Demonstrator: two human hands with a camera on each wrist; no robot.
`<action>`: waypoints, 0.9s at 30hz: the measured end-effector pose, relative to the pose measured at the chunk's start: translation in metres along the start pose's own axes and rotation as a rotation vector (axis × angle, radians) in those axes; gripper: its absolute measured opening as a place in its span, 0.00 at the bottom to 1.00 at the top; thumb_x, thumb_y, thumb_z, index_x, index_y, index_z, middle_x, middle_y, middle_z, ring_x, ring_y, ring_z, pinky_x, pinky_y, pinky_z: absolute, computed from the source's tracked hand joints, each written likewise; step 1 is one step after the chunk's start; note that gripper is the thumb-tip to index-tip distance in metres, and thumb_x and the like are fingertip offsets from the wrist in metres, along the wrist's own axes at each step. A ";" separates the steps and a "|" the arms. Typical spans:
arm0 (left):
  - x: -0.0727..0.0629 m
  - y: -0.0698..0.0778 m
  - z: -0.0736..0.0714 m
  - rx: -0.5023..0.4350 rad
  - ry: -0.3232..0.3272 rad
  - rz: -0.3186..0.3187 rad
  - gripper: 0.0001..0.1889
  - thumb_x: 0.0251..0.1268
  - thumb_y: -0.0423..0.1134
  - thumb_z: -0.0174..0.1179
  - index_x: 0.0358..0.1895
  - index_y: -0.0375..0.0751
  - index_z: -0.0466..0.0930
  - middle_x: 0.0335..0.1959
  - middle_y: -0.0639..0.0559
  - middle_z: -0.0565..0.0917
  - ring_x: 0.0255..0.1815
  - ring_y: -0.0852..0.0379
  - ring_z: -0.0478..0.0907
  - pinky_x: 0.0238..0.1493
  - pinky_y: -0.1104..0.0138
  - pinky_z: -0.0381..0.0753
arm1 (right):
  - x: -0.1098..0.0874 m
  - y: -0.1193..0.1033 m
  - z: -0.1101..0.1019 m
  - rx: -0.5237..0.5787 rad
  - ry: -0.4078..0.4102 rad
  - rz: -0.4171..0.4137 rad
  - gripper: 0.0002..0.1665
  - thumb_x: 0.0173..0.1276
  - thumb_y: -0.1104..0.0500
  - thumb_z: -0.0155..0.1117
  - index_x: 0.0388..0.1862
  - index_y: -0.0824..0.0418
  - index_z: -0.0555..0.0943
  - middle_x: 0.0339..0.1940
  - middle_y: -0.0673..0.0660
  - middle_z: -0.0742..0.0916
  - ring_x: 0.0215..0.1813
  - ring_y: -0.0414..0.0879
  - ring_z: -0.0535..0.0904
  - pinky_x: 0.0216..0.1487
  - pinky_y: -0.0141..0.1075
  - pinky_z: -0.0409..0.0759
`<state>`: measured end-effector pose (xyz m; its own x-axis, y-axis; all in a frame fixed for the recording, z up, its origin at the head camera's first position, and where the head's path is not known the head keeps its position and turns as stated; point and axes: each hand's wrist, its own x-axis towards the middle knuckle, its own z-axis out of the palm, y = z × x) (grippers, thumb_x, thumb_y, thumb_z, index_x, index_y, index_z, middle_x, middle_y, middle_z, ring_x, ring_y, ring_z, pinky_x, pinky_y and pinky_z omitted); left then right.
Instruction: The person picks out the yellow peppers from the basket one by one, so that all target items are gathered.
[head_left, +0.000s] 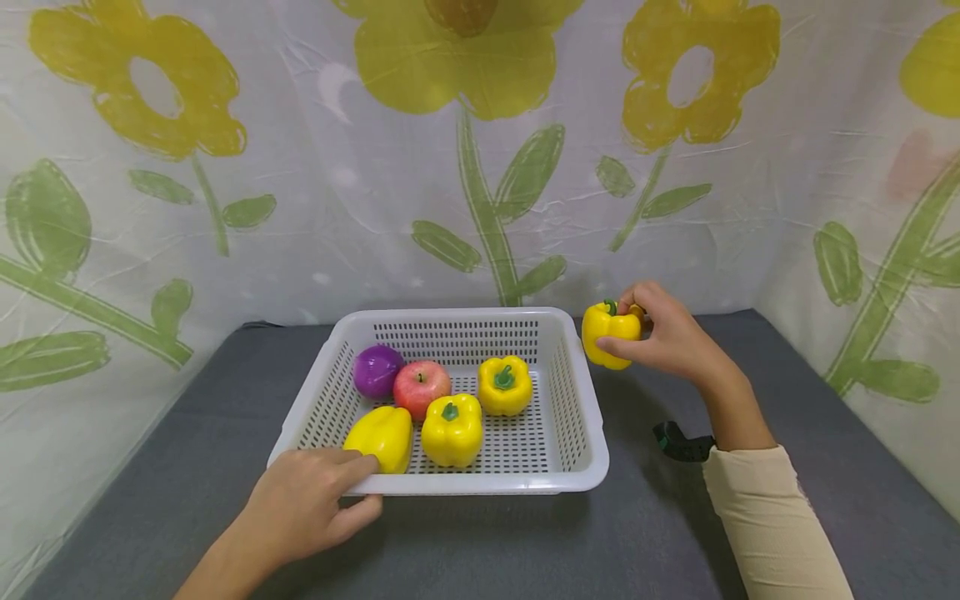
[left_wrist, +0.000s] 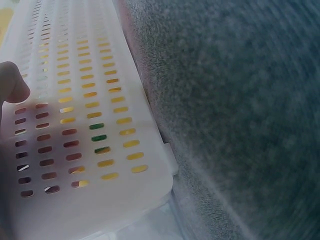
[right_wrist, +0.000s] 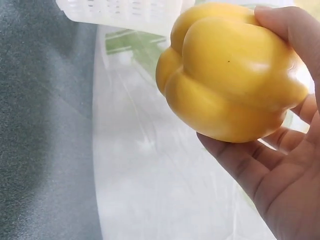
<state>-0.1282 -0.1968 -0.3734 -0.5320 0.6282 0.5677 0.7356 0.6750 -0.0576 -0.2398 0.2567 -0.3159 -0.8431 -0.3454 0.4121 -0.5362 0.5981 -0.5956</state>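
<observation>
My right hand grips a yellow bell pepper with a green stem, held up just beyond the basket's right rim. In the right wrist view the thumb and fingers wrap round the pepper's sides. My left hand holds the near left rim of a white slotted plastic basket, fingers over the edge and thumb outside. Inside lie yellow bell peppers, a red apple and a shiny purple round thing. Up close, the left wrist view shows the basket's slotted wall.
The basket stands on a dark grey cloth-covered table. A pale curtain printed with yellow flowers hangs behind and along both sides. A black strap piece sticks out at my right wrist.
</observation>
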 end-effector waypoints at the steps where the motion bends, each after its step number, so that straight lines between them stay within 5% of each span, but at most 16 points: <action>1: 0.000 0.000 0.000 0.001 0.000 0.001 0.08 0.44 0.44 0.62 0.25 0.56 0.71 0.19 0.70 0.66 0.19 0.68 0.60 0.21 0.75 0.59 | 0.000 0.001 0.000 -0.001 -0.002 0.002 0.24 0.56 0.62 0.77 0.42 0.63 0.70 0.44 0.60 0.74 0.43 0.53 0.71 0.36 0.35 0.78; 27: 0.000 0.001 0.000 0.015 -0.038 -0.038 0.08 0.43 0.44 0.65 0.25 0.55 0.74 0.19 0.68 0.70 0.19 0.68 0.61 0.20 0.75 0.62 | 0.002 0.012 0.009 -0.048 -0.077 0.059 0.21 0.58 0.60 0.74 0.44 0.64 0.73 0.45 0.62 0.74 0.43 0.55 0.70 0.37 0.38 0.79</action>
<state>-0.1272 -0.1960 -0.3732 -0.5749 0.6161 0.5384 0.7085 0.7040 -0.0491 -0.2481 0.2567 -0.3281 -0.8748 -0.3619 0.3221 -0.4844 0.6523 -0.5829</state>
